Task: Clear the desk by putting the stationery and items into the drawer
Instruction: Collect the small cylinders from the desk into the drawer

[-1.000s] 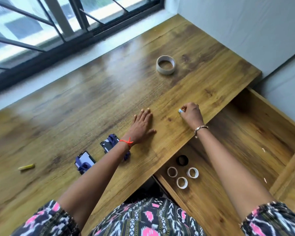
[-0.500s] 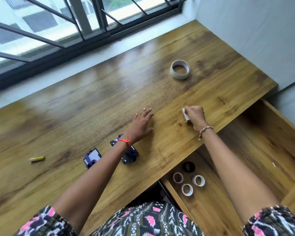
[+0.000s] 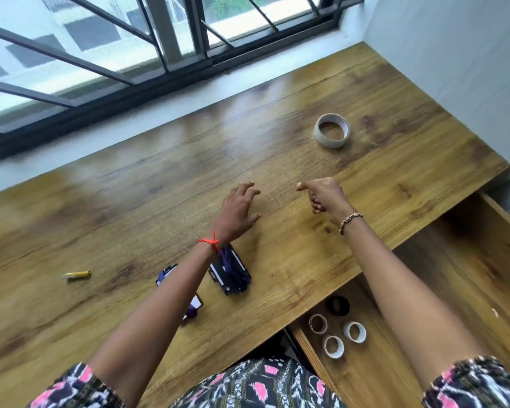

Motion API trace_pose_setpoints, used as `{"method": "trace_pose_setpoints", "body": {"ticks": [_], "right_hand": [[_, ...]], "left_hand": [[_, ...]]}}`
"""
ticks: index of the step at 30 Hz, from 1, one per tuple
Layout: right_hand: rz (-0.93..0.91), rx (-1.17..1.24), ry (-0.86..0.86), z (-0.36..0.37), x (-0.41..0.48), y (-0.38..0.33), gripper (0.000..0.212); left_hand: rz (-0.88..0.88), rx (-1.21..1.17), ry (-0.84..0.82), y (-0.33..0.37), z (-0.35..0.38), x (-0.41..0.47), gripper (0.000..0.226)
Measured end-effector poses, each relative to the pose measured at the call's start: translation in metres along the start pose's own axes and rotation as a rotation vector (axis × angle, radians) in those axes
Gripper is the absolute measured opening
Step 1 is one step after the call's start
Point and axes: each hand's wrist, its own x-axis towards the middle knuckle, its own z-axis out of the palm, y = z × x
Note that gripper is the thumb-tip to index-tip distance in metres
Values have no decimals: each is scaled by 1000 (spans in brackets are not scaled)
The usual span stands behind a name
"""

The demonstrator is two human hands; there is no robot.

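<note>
Wooden desk point(image 3: 130, 201) | left hand point(image 3: 238, 208) spread, touching it | right hand point(image 3: 326, 196) curled, contents unseen

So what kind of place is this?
Most likely a study corner in a home: a wooden desk set against a barred window, its open drawer holding small tape rolls, and a bigger tape roll on the desk.

Wood-grain surface point(image 3: 147, 201) here, and a pale tape roll point(image 3: 332, 131) lies flat toward its far right corner, well apart from everything else. Near the front edge sit two dark blue-and-black items, one in plain sight point(image 3: 231, 273), the other point(image 3: 195, 306) half hidden under an arm. Out left, a small yellow stick point(image 3: 77, 274) lies alone.
</note>
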Motion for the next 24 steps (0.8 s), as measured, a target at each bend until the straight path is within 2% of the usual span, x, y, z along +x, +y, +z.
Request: {"method": "trace_pose_setpoints", "body": {"ticks": [6, 12, 15, 18, 21, 24], "right_hand": [[-24, -218, -246, 50, -14, 6, 17], [-87, -331, -429, 91, -24, -5, 7], [-155, -389, -454, 112, -23, -14, 8], [-205, -436, -489, 136, -26, -24, 10], [-229, -460, -532, 160, -31, -32, 8], [-245, -492, -566, 183, -38, -37, 10]], "left_hand": [[-66, -69, 119, -31, -22, -33, 42], [-210, -66, 269, -71, -42, -83, 31], [-340, 7, 440, -86, -48, -113, 29], [-540, 119, 576, -103, -54, -143, 29], [-731, 194, 606, -123, -61, -168, 33], [-887, 149, 601, -142, -68, -187, 38]]}}
